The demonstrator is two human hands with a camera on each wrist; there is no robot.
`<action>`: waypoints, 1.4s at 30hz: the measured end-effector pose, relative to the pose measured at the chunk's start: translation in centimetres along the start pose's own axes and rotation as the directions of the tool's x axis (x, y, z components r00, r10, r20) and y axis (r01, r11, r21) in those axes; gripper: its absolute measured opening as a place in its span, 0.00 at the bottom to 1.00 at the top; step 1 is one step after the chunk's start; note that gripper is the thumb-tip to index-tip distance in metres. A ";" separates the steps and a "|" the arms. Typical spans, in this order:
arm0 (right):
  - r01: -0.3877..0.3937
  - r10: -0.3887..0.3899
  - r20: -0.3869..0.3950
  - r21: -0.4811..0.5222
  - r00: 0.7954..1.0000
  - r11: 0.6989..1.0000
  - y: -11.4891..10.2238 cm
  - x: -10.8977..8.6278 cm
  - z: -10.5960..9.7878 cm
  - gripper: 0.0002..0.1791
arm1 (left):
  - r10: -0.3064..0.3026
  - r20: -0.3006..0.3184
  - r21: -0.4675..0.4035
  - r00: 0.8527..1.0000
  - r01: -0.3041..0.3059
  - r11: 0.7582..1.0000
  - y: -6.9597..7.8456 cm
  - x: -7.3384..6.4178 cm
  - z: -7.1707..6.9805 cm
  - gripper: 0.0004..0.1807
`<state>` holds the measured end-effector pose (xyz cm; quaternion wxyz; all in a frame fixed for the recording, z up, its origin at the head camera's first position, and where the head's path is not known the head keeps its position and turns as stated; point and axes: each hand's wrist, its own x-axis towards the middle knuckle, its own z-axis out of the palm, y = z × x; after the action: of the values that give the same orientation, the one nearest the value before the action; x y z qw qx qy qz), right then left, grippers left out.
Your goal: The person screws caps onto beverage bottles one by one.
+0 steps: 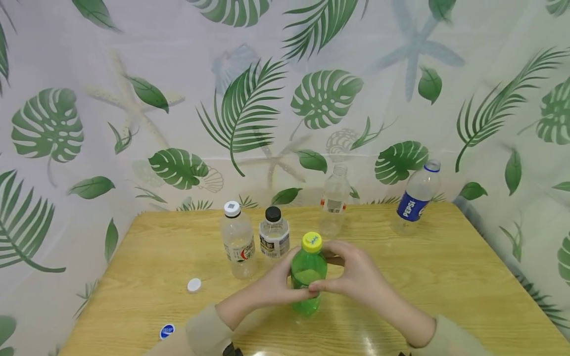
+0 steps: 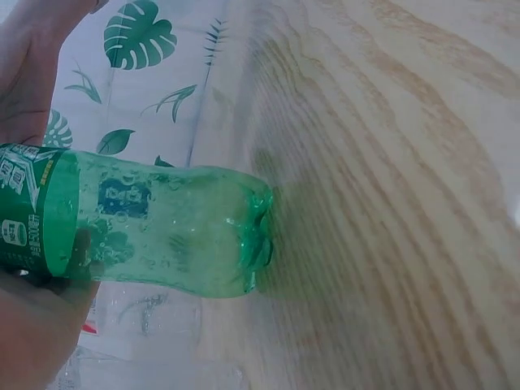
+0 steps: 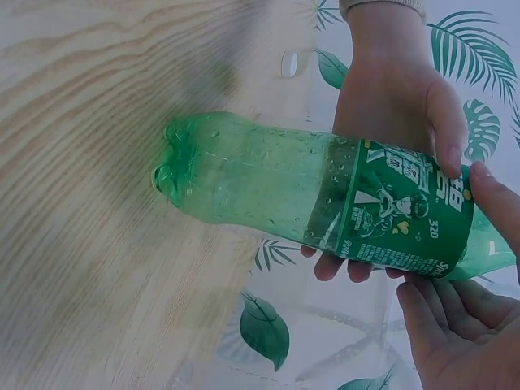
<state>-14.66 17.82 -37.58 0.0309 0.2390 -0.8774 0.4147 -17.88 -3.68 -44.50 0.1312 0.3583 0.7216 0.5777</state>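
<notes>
A green plastic soda bottle [image 1: 308,272] with a yellow cap [image 1: 311,242] stands nearly upright between both hands, its base right at the tabletop. My left hand [image 1: 277,283] grips it from the left, thumb across the front and fingers passing behind. From the right, my right hand [image 1: 356,272] holds it with thumb in front and fingertips behind. The green printed label [image 3: 406,211] lies between the hands in the right wrist view. Droplets cling inside the lower part of the bottle, seen in the left wrist view [image 2: 162,219].
Behind the hands stand a clear bottle with a white cap [image 1: 240,242], a shorter one with a black cap [image 1: 273,232], an uncapped clear bottle [image 1: 335,202] and an uncapped Pepsi bottle [image 1: 414,200]. A white cap [image 1: 194,285] and a blue cap [image 1: 166,331] lie on the wooden table [image 1: 147,267].
</notes>
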 end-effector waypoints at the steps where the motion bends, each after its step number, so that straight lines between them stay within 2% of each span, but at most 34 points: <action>1: 0.002 -0.002 0.000 -0.002 1.000 1.000 0.0 0.0 0.0 0.35 | 0.000 -0.008 0.004 1.000 0.000 1.000 0.0 -0.1 0.0 0.38; 4: 0.009 -0.009 -0.004 -0.008 1.000 1.000 0.0 0.0 0.1 0.35 | -0.020 -0.057 0.039 0.998 0.023 0.999 0.4 -0.6 0.2 0.36; 9: 0.016 -0.016 -0.016 -0.017 1.000 1.000 0.1 -0.1 0.2 0.35 | -0.037 -0.153 0.165 0.988 0.062 0.984 1.3 -1.2 0.6 0.33; 12: 0.019 -0.019 -0.016 -0.022 1.000 1.000 0.1 -0.2 0.1 0.36 | -0.041 -0.207 0.268 0.977 0.097 0.959 2.1 -1.6 0.7 0.33; 15: 0.017 -0.017 -0.014 -0.030 1.000 0.999 0.0 -0.3 0.1 0.36 | -0.038 -0.251 0.365 0.967 0.131 0.922 2.9 -2.1 0.6 0.32; 19: 0.019 -0.020 -0.020 -0.056 1.000 0.998 -0.2 -0.4 0.1 0.36 | -0.007 -0.263 0.454 0.965 0.130 0.882 3.7 -2.5 0.3 0.31; 22: 0.029 -0.031 -0.031 -0.081 0.999 0.996 -0.3 -0.4 0.1 0.36 | 0.021 -0.258 0.484 0.966 0.110 0.868 3.9 -2.6 0.1 0.30; 29: 0.036 -0.041 -0.046 -0.099 0.998 0.994 -0.4 -0.4 0.0 0.36 | 0.036 -0.259 0.494 0.965 0.101 0.863 4.1 -2.5 -0.1 0.28; 33: 0.043 -0.049 -0.059 -0.101 0.997 0.994 -0.4 -0.2 -0.3 0.35 | 0.037 -0.271 0.528 0.962 0.117 0.841 4.4 -2.1 -0.1 0.28; 37: 0.057 -0.065 -0.081 -0.093 0.995 0.994 -0.2 0.2 -0.6 0.35 | 0.045 -0.298 0.564 0.954 0.137 0.814 4.6 -1.5 0.0 0.29; 42: 0.052 -0.062 -0.101 -0.099 0.993 0.994 0.2 1.1 -1.2 0.36 | 0.070 -0.358 0.577 0.931 0.161 0.800 4.7 -0.6 0.1 0.29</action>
<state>-15.92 18.35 -36.62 0.0999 0.2401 -0.8864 0.3830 -15.69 -3.60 -40.31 -0.1095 0.2508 0.8865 0.3732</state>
